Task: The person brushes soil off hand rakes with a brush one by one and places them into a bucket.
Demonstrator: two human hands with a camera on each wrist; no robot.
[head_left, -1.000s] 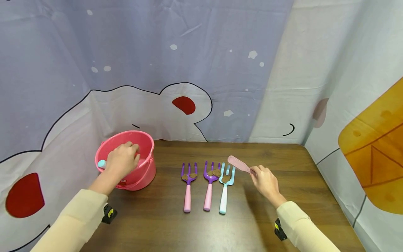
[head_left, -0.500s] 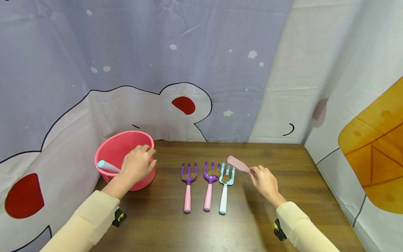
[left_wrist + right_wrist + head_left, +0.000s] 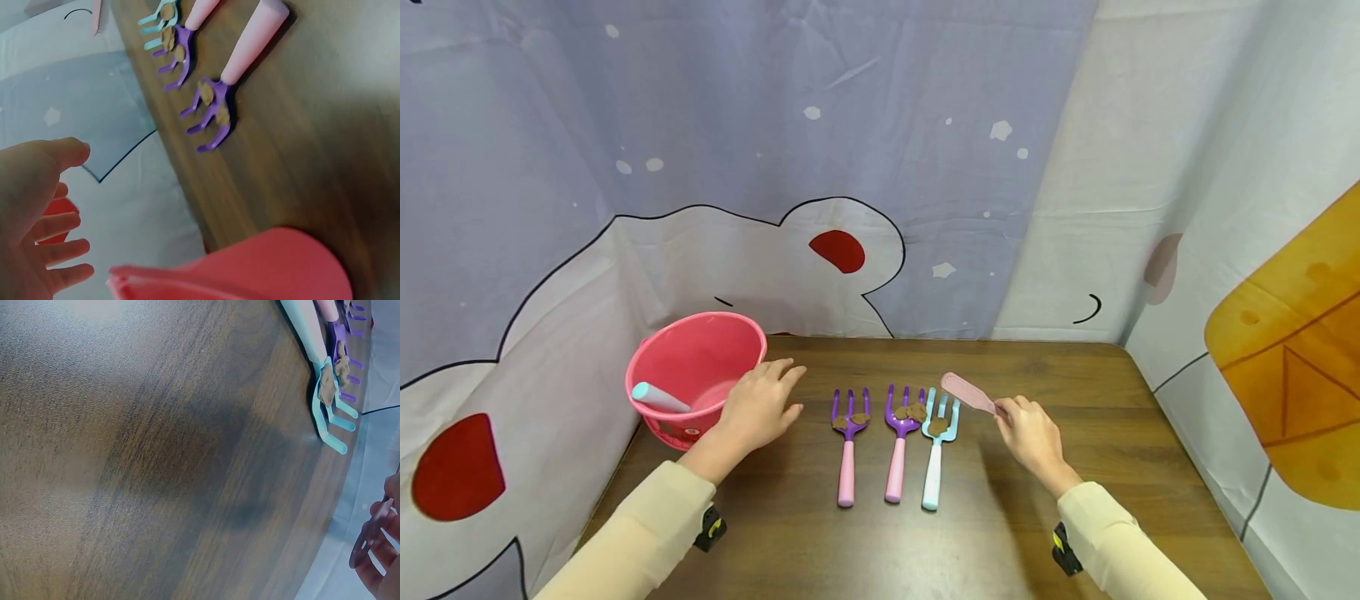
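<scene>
My left hand (image 3: 758, 408) hovers beside the right rim of a pink bucket (image 3: 681, 350), fingers spread and holding nothing. The bucket has a white handle (image 3: 658, 397) with a light blue end leaning inside it. In my right hand (image 3: 1032, 433), fingers and thumb pinch the narrow end of a pink flat paddle-shaped tool (image 3: 967, 390), raised above the table. Three toy garden forks lie between the hands: a purple fork with pink handle (image 3: 847, 467), a second purple fork (image 3: 897, 467) and a light blue fork with white handle (image 3: 932, 475). Brown clumps (image 3: 917, 411) sit on their tines.
The brown wooden table (image 3: 1000, 533) ends at a printed curtain (image 3: 940, 167) behind and to the right. The bucket stands at the table's left edge, close to the cloth. Bare wood shows in front of the forks and right of my right hand.
My left hand has come out from over the bucket and moved right and down past its rim, fingers spreading. The white handle is now in fuller view. My right hand has hardly moved.
</scene>
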